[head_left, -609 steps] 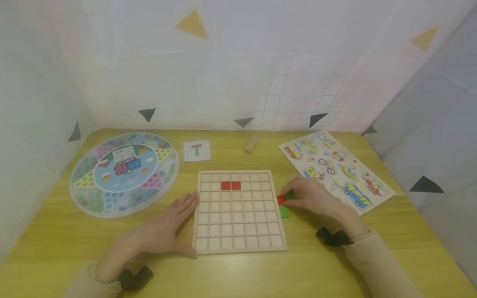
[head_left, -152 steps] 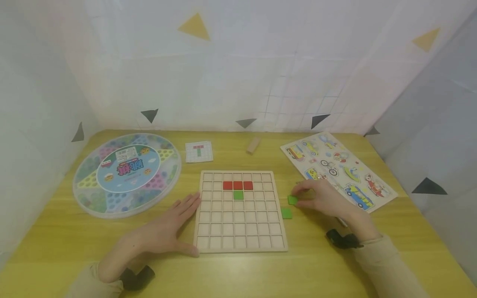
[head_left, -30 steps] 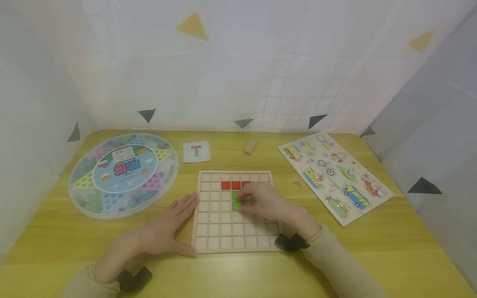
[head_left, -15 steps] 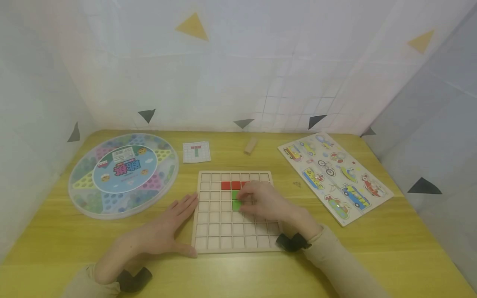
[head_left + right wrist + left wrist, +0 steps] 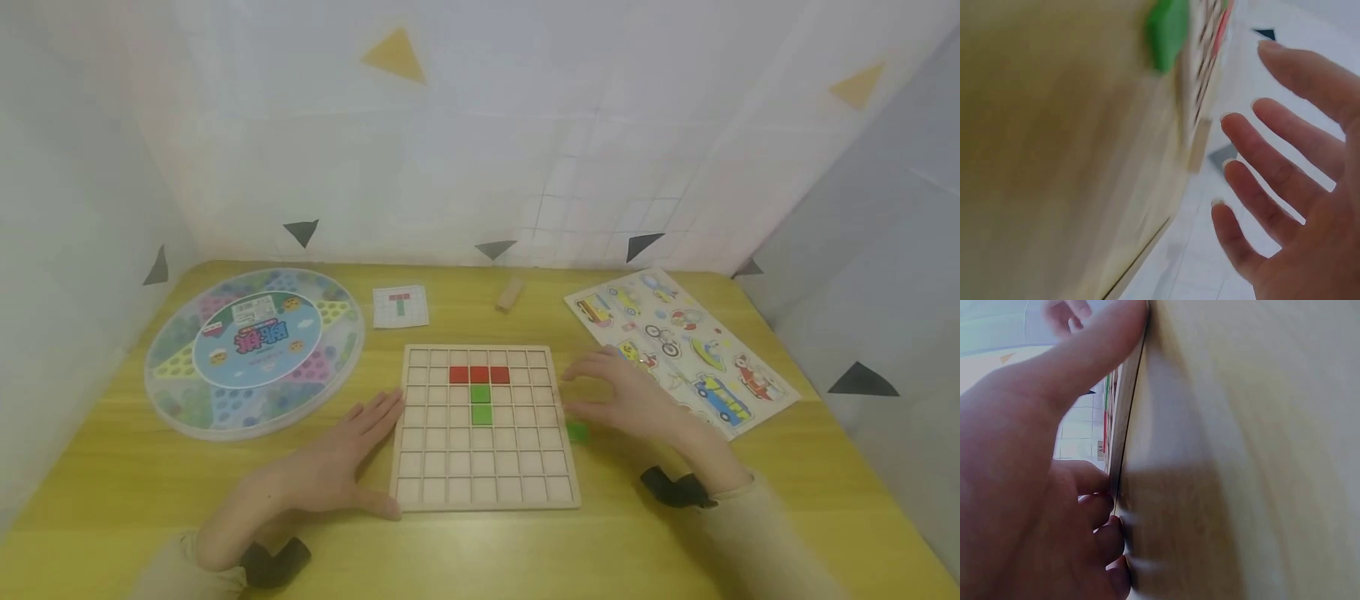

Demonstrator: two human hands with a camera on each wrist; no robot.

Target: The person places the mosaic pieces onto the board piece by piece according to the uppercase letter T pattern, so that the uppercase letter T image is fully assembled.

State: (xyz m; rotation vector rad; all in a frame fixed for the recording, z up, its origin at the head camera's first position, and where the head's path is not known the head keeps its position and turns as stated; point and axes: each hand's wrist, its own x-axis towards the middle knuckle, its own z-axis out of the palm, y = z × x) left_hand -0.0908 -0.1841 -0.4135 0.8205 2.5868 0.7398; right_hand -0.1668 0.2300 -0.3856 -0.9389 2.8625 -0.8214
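A wooden grid board (image 5: 438, 490) lies mid-table. Set in its squares are a row of three red tiles (image 5: 478, 375) and, below the middle one, two green tiles (image 5: 481, 403) in a column. My left hand (image 5: 322, 467) rests against the board's left edge, fingers extended; in the left wrist view its fingertips (image 5: 1110, 540) touch that edge. Past the right edge, my right hand (image 5: 630, 400) hovers with spread fingers and holds nothing. Just below it a loose green tile (image 5: 577, 432) lies on the table beside the board; the right wrist view shows this green tile (image 5: 1167, 34) blurred.
Behind the board are a small card (image 5: 401, 307) printed with a red and green T and a wooden block (image 5: 510, 294). A round Chinese checkers set (image 5: 255, 354) lies at left. A picture puzzle board (image 5: 682, 333) lies at right, partly behind my right hand.
My right hand has let go of the second green tile, left in the grid, and moved right, off the board. My left hand has stayed at the left edge.
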